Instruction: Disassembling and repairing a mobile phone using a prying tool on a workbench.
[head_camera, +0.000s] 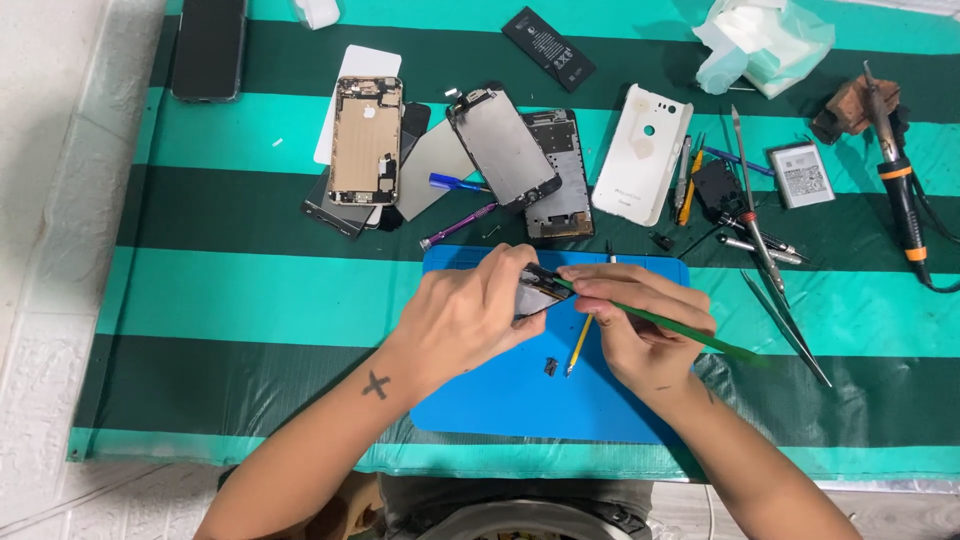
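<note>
Both my forearms reach up over the near edge of the blue mat (480, 400). My left hand (462, 318) curls, fingers clamped on a small phone part (540, 292) above the mat's far edge. My right hand (640, 325) pinches a green pry stick (690, 332), tip touching that part.

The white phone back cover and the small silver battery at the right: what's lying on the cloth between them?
Between the white back cover and the silver battery, the head view shows pen-like tools, a small black part and long tweezers.
</note>
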